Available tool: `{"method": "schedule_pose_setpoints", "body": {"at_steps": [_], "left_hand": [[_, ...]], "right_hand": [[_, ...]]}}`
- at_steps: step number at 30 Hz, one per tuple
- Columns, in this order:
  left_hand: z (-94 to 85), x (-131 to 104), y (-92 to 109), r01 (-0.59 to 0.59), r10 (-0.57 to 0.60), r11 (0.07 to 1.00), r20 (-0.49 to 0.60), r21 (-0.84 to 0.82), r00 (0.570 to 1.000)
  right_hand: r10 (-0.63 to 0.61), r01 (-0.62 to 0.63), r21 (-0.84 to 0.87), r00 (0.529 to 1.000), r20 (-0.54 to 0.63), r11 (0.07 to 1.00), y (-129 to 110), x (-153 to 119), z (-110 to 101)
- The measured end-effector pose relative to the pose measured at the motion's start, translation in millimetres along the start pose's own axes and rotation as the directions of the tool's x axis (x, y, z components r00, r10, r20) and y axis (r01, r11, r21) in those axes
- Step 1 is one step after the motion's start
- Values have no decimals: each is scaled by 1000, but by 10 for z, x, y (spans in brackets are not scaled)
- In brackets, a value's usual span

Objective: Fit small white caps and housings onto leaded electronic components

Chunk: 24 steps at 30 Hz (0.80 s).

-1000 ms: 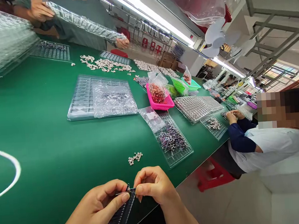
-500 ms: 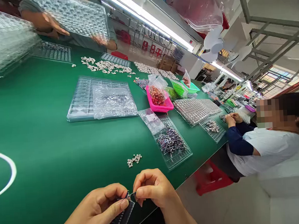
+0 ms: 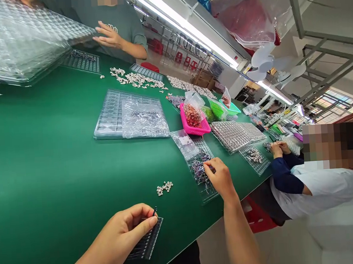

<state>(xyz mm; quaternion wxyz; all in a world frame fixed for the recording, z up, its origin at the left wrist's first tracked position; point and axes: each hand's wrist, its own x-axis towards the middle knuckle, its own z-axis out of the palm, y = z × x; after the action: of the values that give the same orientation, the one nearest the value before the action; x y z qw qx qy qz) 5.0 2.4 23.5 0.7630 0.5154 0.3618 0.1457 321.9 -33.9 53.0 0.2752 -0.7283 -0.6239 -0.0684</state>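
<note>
My left hand is near the table's front edge, thumb and forefinger closed on a small dark stick-like part that pokes up from the fingertips. Beneath that hand lies a gridded clear plastic tray, partly covered by it. Farther right, my right hand reaches into a heap of thin dark wire-legged pieces on another clear tray. Its fingertips are pinched together at the heap; what is between them is too small to make out. Small whitish ring-like pieces lie between my hands.
Stacked clear trays carry a plastic bag. A pink basket holds bagged reddish parts. Across the green table, a person's hand is beside tall tray stacks. A co-worker sits at the right.
My right hand has left my left hand and moved forward and right to the heap. My left hand still pinches a small part. The person opposite has shifted a tray leftward onto the stack.
</note>
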Motion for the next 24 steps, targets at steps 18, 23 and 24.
{"method": "schedule_pose_setpoints", "body": {"at_steps": [18, 23, 24], "left_hand": [[-10, -82, 162, -43, 41, 999, -160, -11, 986], [-14, -72, 160, -49, 48, 999, -152, -6, 987], [-15, -72, 159, -47, 46, 999, -153, -3, 987]], "right_hand": [[-169, 112, 254, 962, 215, 961, -938, -629, 413], [-215, 178, 207, 962, 170, 962, -943, -590, 486], [-217, 183, 200, 962, 167, 963, -945, -595, 495]]}}
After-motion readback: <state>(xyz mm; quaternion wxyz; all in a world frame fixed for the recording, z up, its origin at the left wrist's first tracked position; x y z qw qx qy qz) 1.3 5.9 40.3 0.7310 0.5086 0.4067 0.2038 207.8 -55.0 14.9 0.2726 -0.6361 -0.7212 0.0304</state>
